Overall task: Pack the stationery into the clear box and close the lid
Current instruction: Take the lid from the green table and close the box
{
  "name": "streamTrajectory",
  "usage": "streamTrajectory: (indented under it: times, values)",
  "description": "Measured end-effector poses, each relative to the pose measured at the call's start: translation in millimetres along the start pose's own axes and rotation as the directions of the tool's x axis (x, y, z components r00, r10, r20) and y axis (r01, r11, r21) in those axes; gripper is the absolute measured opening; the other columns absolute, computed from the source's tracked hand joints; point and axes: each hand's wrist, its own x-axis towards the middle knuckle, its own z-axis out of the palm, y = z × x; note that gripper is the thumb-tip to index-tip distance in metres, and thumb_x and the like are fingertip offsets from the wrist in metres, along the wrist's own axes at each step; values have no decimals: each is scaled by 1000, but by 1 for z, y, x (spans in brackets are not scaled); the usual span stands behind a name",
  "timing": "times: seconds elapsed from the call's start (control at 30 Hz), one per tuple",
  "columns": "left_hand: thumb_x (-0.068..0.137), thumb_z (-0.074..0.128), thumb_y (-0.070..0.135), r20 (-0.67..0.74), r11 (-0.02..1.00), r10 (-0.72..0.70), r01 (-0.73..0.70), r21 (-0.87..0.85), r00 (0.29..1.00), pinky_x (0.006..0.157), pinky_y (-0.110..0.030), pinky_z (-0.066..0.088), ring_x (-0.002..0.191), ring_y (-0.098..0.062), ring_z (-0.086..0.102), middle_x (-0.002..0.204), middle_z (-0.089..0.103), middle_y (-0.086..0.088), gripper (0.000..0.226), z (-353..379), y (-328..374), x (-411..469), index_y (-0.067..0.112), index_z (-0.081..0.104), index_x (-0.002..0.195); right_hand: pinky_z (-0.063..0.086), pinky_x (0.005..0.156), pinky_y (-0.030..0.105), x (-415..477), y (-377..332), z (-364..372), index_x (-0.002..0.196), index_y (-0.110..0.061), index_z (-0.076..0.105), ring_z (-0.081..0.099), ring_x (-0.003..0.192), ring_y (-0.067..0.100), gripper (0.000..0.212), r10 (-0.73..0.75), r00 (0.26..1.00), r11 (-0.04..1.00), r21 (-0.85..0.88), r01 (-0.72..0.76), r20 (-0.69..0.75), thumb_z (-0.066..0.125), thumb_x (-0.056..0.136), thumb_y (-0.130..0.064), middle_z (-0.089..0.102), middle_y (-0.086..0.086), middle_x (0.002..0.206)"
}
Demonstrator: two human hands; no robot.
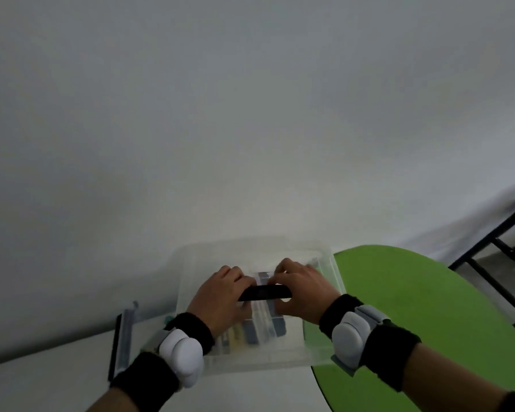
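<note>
Head view: left hand point(220, 295) and right hand point(302, 289) each grip one end of a black bar point(263, 292), fingers curled round it and knuckles up. Neither hand is open. The bar is level and spans the gap between the hands. Too blurred to say what kind of item it is.

Holding both ends probably keeps the bar parallel to the box floor so it drops in flat instead of wedging.

The bar sits directly over the clear box point(259, 359), above the stationery point(250, 331) already inside: dark, blue and yellowish pieces lying side by side on the floor of the box. Can't tell if the bar touches them yet.

The box straddles the white surface point(57, 367) and the edge of the green round table point(414, 307). No lid visible on it.

A clear flat piece with a dark edge point(122, 337) lies just left of the box. Likely the lid, parked within reach, but not certain.

Both wrists wear black bands with white pods point(180, 352). A black frame point(494, 251) stands far right.

Judgement: packing nearly done, lid step not started.
</note>
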Motion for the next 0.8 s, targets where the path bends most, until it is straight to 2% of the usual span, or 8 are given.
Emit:
streamTrajectory:
  times: [0.2, 0.4, 0.6, 0.8]
  values:
    - [81, 56, 26, -24, 986, -168, 168, -10, 985, 77, -28, 46, 96, -20, 53, 100, 61, 1, 27, -15, -88, -57, 23, 64, 107, 36, 89, 29, 72, -79, 37, 114, -33, 63, 56, 107, 17, 36, -137, 987, 991, 2, 137, 90, 60, 78, -36, 47, -9, 130]
    - [78, 55, 27, 0, 961, -269, 269, -60, 963, 77, -28, 45, 98, -22, 55, 100, 60, -1, 33, -1, -128, -81, 21, 64, 109, 37, 93, 31, 107, -104, 71, 117, -34, 61, 54, 114, 18, 39, -186, 966, 980, -31, 195, 179, 60, 78, -35, 46, -9, 135]
    - [84, 49, 30, 14, 956, -283, 283, -82, 959, 79, -23, 39, 104, -17, 49, 105, 57, 2, 33, 17, -143, -91, 25, 60, 114, 37, 93, 31, 116, -107, 92, 119, -33, 59, 53, 115, 18, 41, -191, 954, 978, -44, 206, 230, 59, 79, -36, 47, -8, 136]
    - [85, 50, 31, 28, 958, -281, 283, -55, 959, 88, -26, 43, 112, -16, 46, 113, 55, 4, 37, 33, -139, -87, 27, 56, 120, 37, 93, 31, 113, -96, 98, 121, -33, 59, 53, 116, 19, 39, -166, 955, 982, -46, 182, 245, 56, 81, -35, 45, -8, 138]
